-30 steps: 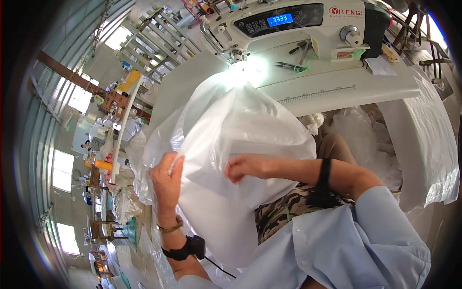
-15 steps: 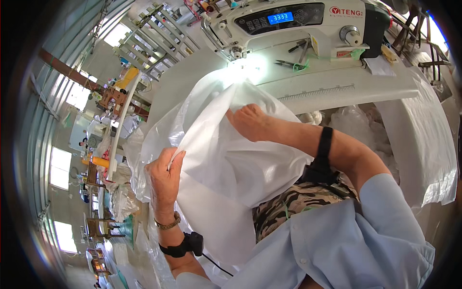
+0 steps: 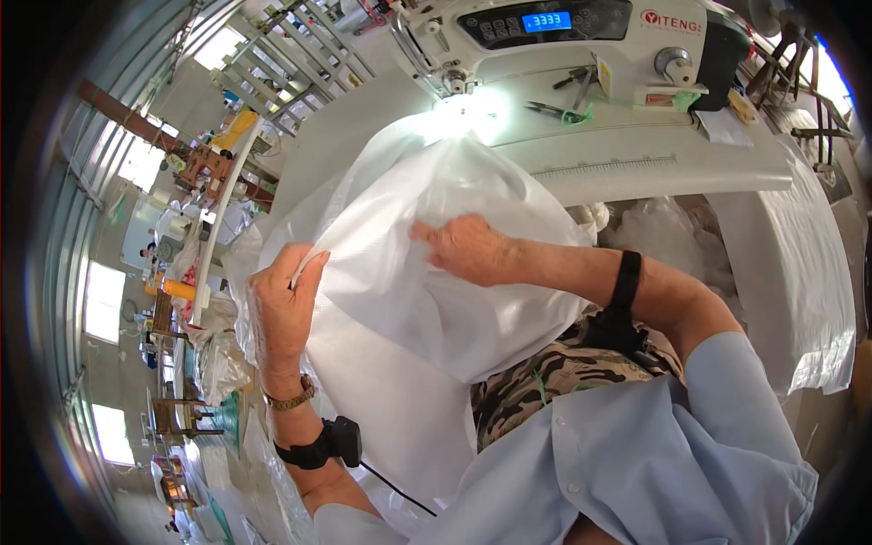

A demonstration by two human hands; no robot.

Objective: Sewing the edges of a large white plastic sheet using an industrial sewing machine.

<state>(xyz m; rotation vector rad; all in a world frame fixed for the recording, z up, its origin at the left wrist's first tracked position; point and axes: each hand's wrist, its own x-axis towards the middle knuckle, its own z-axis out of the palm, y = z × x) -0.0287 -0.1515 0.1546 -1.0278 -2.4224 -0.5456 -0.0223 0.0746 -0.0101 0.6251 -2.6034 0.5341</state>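
Note:
A large translucent white plastic-like sheet [image 3: 381,236] runs from beneath the sewing machine's lit needle area [image 3: 463,113] down over my lap. My left hand [image 3: 289,295] pinches its folded left edge between thumb and fingers. Over the middle of the sheet is my right hand [image 3: 468,250], with its fingers stretched toward the left and nothing seen in them. Its fingertips are smeared by motion, and I cannot tell whether they touch the sheet. The white sewing machine [image 3: 545,41] has a lit blue display.
Small scissors or snips [image 3: 554,112] and a dark tool [image 3: 572,78] lie on the machine table [image 3: 627,136]. A ruler scale [image 3: 604,166] runs along its front. Crumpled white plastic [image 3: 668,241] sits below the table at the right. Another white sheet [image 3: 799,282] hangs off the right side.
My left hand has moved left and slightly up with the sheet's edge. My right hand has shifted down, its fingers spreading from a curled shape. The sheet bulges wider.

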